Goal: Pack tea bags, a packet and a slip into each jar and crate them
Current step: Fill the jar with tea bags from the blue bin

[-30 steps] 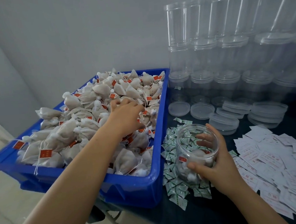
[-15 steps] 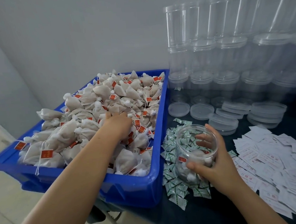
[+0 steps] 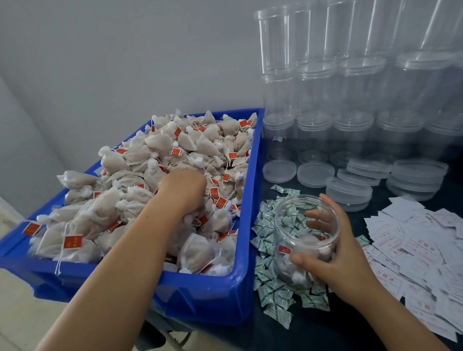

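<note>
A blue crate (image 3: 206,295) is heaped with white tea bags (image 3: 151,148) that carry red tags. My left hand (image 3: 183,188) is down in the heap, its fingers curled under among the bags; what they hold is hidden. A clear open jar (image 3: 297,225) stands on the dark table to the right of the crate, with a few tea bags inside. My right hand (image 3: 337,258) grips the jar from the right, thumb in front, fingers behind. Small green-and-white packets (image 3: 271,290) lie around the jar. White paper slips (image 3: 436,254) are spread to the right.
Stacks of empty clear jars (image 3: 356,90) line the wall behind. Loose clear lids (image 3: 315,171) and stacked lids (image 3: 416,174) lie in front of them. The crate overhangs the table's left edge above a pale floor (image 3: 10,314).
My left hand has drawn back toward me across the heap and its fingers have curled down into the tea bags. My right hand has kept hold of the jar.
</note>
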`<state>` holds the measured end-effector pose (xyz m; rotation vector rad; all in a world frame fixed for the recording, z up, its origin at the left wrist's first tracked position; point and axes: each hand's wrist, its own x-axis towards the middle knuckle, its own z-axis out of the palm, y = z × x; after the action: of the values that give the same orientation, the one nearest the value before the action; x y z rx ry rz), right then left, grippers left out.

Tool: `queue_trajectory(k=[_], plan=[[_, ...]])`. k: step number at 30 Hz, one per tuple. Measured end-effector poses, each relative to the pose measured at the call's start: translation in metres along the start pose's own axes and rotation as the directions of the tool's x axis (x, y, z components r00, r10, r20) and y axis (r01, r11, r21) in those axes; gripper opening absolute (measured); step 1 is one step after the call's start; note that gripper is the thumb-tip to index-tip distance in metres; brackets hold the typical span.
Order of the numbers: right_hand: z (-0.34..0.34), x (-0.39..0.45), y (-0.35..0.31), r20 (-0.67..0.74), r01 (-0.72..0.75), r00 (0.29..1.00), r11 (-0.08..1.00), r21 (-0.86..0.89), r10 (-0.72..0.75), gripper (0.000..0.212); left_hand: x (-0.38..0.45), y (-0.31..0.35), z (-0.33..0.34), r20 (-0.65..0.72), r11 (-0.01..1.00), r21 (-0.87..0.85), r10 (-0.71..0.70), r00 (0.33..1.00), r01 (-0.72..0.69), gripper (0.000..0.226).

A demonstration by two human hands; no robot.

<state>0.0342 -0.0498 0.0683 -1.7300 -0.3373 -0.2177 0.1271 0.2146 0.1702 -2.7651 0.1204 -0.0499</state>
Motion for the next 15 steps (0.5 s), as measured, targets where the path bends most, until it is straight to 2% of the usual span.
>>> queue_trajectory(k=[4,7,10,15], plan=[[0.001,0.0,0.0,-0.001,0.002,1.0,1.0,-0.013,-0.002,0.1,-0.001,0.001,-0.008,-0.095,0.978,-0.206,0.005,0.995,-0.025,0.011],[0.0,0.0,0.0,0.001,0.002,1.0,1.0,-0.014,-0.002,0.1,-0.002,0.001,-0.013,-0.154,0.943,-0.33,-0.014,0.988,-0.038,0.03],[0.0,0.0,0.0,0.005,0.003,1.0,1.0,-0.014,-0.003,0.099,-0.003,0.002,-0.02,-0.214,0.913,-0.402,-0.015,0.977,-0.074,0.037],[0.001,0.001,-0.001,0.002,-0.006,1.0,1.0,-0.014,0.006,0.1,-0.006,0.007,-0.034,-0.31,0.856,-0.484,0.029,0.95,-0.184,0.034]])
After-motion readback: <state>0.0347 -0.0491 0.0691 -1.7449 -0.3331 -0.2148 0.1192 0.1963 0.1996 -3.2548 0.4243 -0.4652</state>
